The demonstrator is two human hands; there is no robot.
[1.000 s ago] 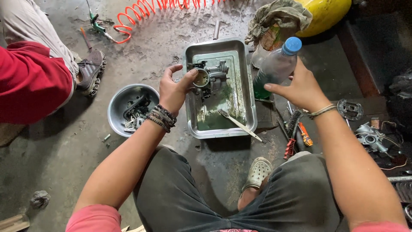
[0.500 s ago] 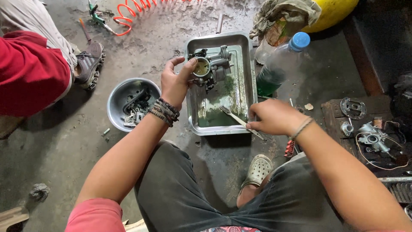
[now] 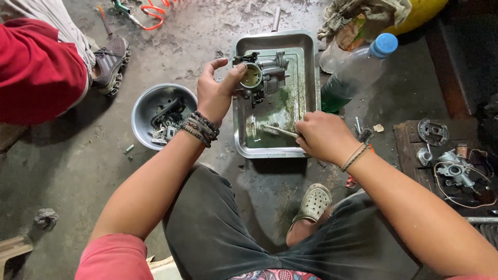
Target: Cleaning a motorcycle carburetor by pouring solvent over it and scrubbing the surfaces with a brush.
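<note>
My left hand grips a grey metal carburettor and holds it over a rectangular metal tray that has greenish liquid in its bottom. My right hand rests at the tray's near right corner, its fingers closed around a thin tool whose tip lies in the liquid. Both wrists wear bands.
A round metal bowl of small dark parts sits left of the tray. A plastic bottle with a blue cap and green liquid lies to the right. More engine parts lie on a board at far right. Another person in red sits at upper left.
My right hand came down from the bottle to the tray's near right corner and closed on the thin tool. My left hand kept holding the carburettor over the tray.
</note>
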